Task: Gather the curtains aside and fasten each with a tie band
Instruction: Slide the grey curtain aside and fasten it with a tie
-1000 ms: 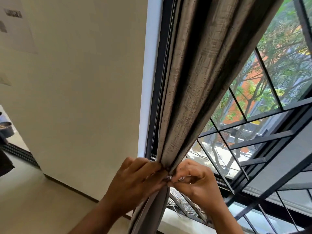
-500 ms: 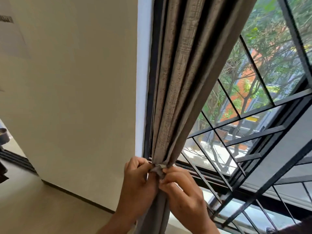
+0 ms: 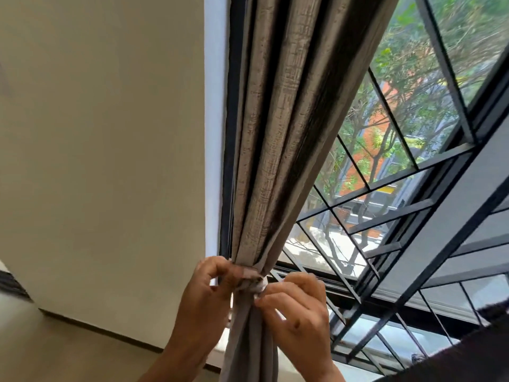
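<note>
A grey-brown textured curtain (image 3: 278, 128) hangs bunched into folds against the left side of the window frame. A tie band (image 3: 252, 274) of the same cloth circles the bundle at its narrowest point. My left hand (image 3: 203, 304) pinches the band's left end against the curtain. My right hand (image 3: 297, 312) pinches the band's right end, where a small pale tip (image 3: 261, 286) shows between the fingertips. Below the band the curtain falls straight between my wrists.
A cream wall (image 3: 104, 161) lies left of the curtain, with a dark skirting (image 3: 91, 326) along the floor. To the right, the window (image 3: 385, 166) has a black metal grille, with trees and a red building outside. A pale sill (image 3: 283, 362) runs below.
The view has tilted and drawn closer. My hands have parted slightly, so the tie band around the bundle now shows between them.
</note>
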Available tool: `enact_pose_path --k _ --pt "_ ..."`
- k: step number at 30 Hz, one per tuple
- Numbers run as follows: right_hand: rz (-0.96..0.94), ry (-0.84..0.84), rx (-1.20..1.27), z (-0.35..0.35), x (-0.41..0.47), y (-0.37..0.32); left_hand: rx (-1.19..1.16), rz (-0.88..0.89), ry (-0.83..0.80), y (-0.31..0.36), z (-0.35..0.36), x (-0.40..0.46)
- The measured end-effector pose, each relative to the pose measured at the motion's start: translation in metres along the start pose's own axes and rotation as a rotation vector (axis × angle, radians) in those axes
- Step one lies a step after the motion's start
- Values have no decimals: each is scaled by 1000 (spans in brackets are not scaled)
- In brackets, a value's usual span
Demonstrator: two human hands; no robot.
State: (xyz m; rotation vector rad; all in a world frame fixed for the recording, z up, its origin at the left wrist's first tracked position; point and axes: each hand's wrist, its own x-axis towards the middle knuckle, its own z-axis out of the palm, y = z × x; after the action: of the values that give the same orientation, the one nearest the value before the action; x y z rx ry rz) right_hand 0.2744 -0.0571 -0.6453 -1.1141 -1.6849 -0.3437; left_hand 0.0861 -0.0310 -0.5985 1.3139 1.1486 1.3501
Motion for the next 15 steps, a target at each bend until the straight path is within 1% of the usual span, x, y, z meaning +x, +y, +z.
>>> enact_pose_path --k 2,4,5,7,8,11,13,15 --pt "66 -47 22 1 -7 9 -4 26 117 -3 -5 11" --pt "89 -122 85 6 -13 11 30 45 112 -2 -12 24" --pt "99 -155 86 9 -14 11 107 95 71 -1 -15 28" --pt "139 -206 61 11 -9 12 328 320 46 10 -17 30" --pt "164 -219 63 11 -5 10 372 445 75 20 -16 30" --pt "297 -248 185 4 21 -12 333 775 136 56 -5 32" --pt "427 -187 251 0 49 -23 305 903 138 87 13 45" --pt "471 -132 222 -2 71 -27 250 970 96 133 41 65"
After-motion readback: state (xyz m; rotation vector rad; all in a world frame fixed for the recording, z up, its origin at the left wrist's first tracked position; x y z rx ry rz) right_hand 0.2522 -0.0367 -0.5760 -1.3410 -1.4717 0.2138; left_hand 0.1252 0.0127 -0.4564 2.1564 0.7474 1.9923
